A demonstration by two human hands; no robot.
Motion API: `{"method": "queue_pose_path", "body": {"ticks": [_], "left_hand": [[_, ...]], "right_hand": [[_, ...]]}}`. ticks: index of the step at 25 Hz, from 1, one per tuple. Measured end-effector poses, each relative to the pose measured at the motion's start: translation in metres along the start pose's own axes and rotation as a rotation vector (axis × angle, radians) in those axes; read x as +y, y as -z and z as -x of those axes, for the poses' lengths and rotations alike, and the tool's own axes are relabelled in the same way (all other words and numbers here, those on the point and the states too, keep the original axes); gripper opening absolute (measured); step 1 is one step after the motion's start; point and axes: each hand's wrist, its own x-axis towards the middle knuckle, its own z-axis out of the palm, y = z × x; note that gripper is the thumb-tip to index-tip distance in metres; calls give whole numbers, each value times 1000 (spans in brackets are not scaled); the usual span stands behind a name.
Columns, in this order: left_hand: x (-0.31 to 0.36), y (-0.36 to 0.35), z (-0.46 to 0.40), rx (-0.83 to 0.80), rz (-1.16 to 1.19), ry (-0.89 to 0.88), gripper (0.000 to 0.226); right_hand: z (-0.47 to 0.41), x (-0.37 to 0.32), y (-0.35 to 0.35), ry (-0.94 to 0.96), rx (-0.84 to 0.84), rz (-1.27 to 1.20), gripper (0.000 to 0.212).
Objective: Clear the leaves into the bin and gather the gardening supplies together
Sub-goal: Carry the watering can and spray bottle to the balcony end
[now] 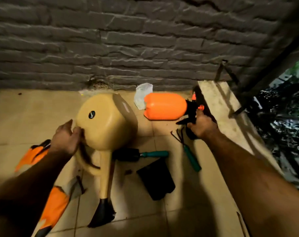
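Note:
My left hand (66,139) grips the handle of a tan watering can (104,124) and holds it off the tiled floor, spout (105,194) pointing down toward me. My right hand (202,125) grips the black trigger head of an orange spray bottle (164,106), which lies sideways in the air. Below on the tiles lie a green-handled trowel (140,154), a green-handled hand rake (190,151) and a black pot (157,180). A few dry leaf bits (81,183) lie near the can.
A grey brick wall (128,40) stands behind. A white plastic bag (142,94) sits at its foot. Orange gloves (34,154) (54,207) lie at the left. A concrete ledge (220,103) and dark railing (258,69) border the right, with foliage beyond.

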Motion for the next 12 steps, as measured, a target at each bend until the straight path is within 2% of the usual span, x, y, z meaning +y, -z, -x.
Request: {"method": "queue_pose_path", "body": {"ticks": [2, 4, 6, 9, 12], "left_hand": [[-8, -15, -14, -26, 178, 210, 70], [-3, -22, -18, -50, 468, 429, 57], [1, -25, -12, -134, 673, 602, 64], [9, -33, -12, -301, 859, 674, 91], [12, -43, -15, -294, 1028, 695, 106]], "right_hand": [[-14, 10, -31, -64, 9, -73, 56], [-23, 15, -44, -74, 79, -106, 48], [-27, 14, -49, -94, 114, -75, 47], [-34, 11, -49, -106, 154, 69, 47], [-39, -1, -59, -77, 163, 25, 40]]}}
